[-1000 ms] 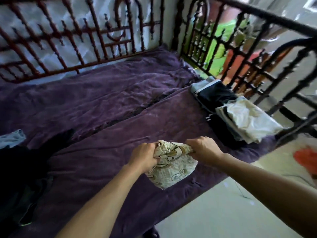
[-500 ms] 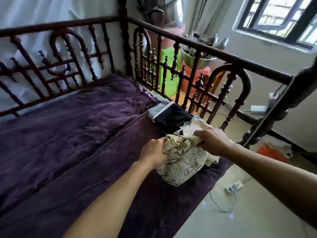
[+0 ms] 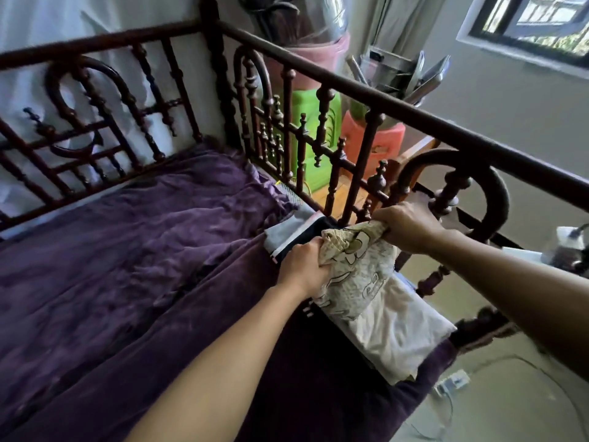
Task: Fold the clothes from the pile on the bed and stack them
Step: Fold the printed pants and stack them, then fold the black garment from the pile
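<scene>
The patterned garment, beige with a cartoon print, hangs in a folded bundle between the person's two hands at the right-hand end of the bed, close against the footboard rail. The left hand has its fingers curled tight round a bunched corner of the top edge. The right hand, a little higher and nearer the rail, grips the other corner in a closed fist, so the top edge is drawn up between them and slopes down toward the left hand. The lower part of the bundle lies over the stack of folded clothes below, though from here I can't tell whether it already rests on it or hangs just clear.

The top of that stack is a cream folded piece, sticking out toward the edge of the bed. Beneath and behind it a black garment shows, and a grey folded piece with a pale border pokes out on the far side, just beside the left hand. All of it sits on the rumpled purple bedspread, which covers the rest of the mattress.

Dark turned-wood railings run along the head side as well as the foot. Through the footboard spindles you can see a green plastic stool and a coral-red one standing next to each other, with metal pots piled above them. A window sits high on the wall to the right, and a power strip lies on the pale floor by the bed's corner.
</scene>
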`<state>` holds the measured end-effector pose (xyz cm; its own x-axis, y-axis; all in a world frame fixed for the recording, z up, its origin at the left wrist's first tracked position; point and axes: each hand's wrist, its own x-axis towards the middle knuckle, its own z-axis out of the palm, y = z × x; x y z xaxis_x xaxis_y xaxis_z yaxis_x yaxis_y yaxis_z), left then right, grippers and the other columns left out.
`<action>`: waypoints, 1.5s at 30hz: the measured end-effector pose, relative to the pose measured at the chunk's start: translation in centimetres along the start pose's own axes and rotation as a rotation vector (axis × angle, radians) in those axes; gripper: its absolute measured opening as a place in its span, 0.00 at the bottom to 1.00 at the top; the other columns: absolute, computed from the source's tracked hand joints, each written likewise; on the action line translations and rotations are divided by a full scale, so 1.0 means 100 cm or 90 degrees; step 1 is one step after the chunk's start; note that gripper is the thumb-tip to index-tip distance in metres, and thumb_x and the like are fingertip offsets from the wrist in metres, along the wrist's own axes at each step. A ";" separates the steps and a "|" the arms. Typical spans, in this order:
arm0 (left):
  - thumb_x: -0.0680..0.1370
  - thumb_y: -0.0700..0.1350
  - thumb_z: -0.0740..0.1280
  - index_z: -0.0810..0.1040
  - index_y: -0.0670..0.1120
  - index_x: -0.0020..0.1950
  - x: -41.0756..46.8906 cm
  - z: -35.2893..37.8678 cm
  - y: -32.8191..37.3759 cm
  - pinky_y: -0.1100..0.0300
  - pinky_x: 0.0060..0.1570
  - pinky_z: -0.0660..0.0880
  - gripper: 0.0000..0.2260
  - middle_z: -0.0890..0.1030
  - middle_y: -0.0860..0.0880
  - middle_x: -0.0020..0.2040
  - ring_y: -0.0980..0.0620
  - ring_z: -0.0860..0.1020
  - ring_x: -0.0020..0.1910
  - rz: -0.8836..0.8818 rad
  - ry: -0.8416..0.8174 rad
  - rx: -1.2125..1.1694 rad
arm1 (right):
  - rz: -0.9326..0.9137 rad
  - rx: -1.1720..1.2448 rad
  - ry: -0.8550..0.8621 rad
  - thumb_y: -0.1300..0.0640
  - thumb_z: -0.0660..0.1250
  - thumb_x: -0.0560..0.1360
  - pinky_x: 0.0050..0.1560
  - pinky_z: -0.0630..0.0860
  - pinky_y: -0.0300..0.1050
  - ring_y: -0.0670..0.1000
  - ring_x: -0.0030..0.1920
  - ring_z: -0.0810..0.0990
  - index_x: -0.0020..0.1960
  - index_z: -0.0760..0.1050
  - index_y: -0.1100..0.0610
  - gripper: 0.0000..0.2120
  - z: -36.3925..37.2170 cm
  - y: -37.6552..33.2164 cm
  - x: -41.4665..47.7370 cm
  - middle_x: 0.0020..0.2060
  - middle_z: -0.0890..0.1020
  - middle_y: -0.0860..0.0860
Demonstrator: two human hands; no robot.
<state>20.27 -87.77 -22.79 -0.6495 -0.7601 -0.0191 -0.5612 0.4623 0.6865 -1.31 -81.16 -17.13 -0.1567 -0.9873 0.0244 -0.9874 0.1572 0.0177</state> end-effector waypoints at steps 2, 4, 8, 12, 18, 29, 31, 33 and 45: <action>0.72 0.48 0.69 0.76 0.46 0.56 0.028 0.012 -0.003 0.48 0.50 0.76 0.13 0.82 0.43 0.51 0.40 0.79 0.51 -0.041 -0.010 -0.019 | -0.016 -0.004 -0.031 0.55 0.67 0.74 0.31 0.68 0.40 0.49 0.35 0.77 0.43 0.77 0.49 0.02 0.014 0.020 0.031 0.33 0.76 0.46; 0.73 0.47 0.69 0.76 0.46 0.55 0.057 0.027 -0.012 0.48 0.51 0.76 0.13 0.82 0.44 0.51 0.41 0.79 0.52 -0.086 -0.004 -0.019 | -0.042 0.000 -0.068 0.54 0.68 0.74 0.34 0.72 0.42 0.50 0.38 0.78 0.46 0.79 0.49 0.02 0.036 0.036 0.067 0.35 0.77 0.45; 0.73 0.47 0.69 0.76 0.45 0.55 0.113 0.056 -0.045 0.51 0.50 0.75 0.12 0.82 0.43 0.51 0.40 0.78 0.53 -0.199 0.028 0.005 | -0.074 0.001 -0.147 0.49 0.68 0.73 0.37 0.72 0.43 0.54 0.43 0.80 0.50 0.78 0.47 0.07 0.094 0.054 0.147 0.41 0.81 0.49; 0.73 0.49 0.69 0.72 0.46 0.58 0.161 0.074 -0.086 0.50 0.49 0.73 0.16 0.79 0.43 0.56 0.39 0.76 0.56 -0.293 0.073 0.079 | -0.060 0.045 -0.162 0.53 0.65 0.74 0.37 0.72 0.45 0.56 0.45 0.78 0.56 0.74 0.50 0.11 0.149 0.056 0.201 0.47 0.80 0.52; 0.73 0.50 0.69 0.60 0.50 0.75 0.154 0.110 -0.121 0.48 0.59 0.68 0.32 0.62 0.45 0.72 0.42 0.65 0.68 -0.308 0.112 0.262 | -0.150 0.088 -0.112 0.55 0.60 0.77 0.69 0.61 0.58 0.57 0.76 0.54 0.74 0.58 0.47 0.27 0.213 0.042 0.199 0.76 0.57 0.54; 0.77 0.69 0.50 0.43 0.55 0.78 0.142 0.207 -0.153 0.45 0.74 0.46 0.35 0.36 0.44 0.78 0.41 0.37 0.76 -0.313 -0.157 0.235 | -0.218 -0.002 -0.266 0.36 0.38 0.78 0.75 0.47 0.59 0.52 0.77 0.39 0.78 0.41 0.43 0.30 0.320 0.069 0.162 0.78 0.40 0.50; 0.78 0.66 0.51 0.44 0.54 0.78 0.142 0.208 -0.146 0.45 0.74 0.45 0.33 0.37 0.44 0.78 0.41 0.37 0.76 -0.315 -0.165 0.241 | -0.207 -0.014 -0.297 0.35 0.38 0.78 0.75 0.47 0.59 0.54 0.77 0.39 0.78 0.40 0.43 0.30 0.315 0.073 0.159 0.78 0.40 0.51; 0.80 0.62 0.53 0.49 0.53 0.78 0.129 0.200 -0.132 0.45 0.74 0.49 0.29 0.42 0.43 0.79 0.42 0.42 0.77 -0.308 -0.153 0.244 | -0.189 -0.023 -0.329 0.36 0.41 0.79 0.75 0.47 0.60 0.55 0.78 0.41 0.78 0.42 0.43 0.29 0.305 0.070 0.158 0.78 0.41 0.51; 0.80 0.51 0.60 0.72 0.47 0.65 -0.149 0.099 -0.055 0.52 0.58 0.72 0.16 0.75 0.47 0.63 0.44 0.74 0.61 -0.502 -0.037 0.228 | -0.309 -0.057 -0.243 0.53 0.59 0.76 0.60 0.69 0.52 0.55 0.63 0.73 0.63 0.71 0.52 0.16 0.184 -0.061 0.032 0.62 0.76 0.53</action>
<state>27.97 -74.50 -33.51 -0.0224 -0.8994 -0.4365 -0.9802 -0.0663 0.1868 3.86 -85.67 -35.59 0.2963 -0.8823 -0.3658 -0.9451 -0.3262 0.0214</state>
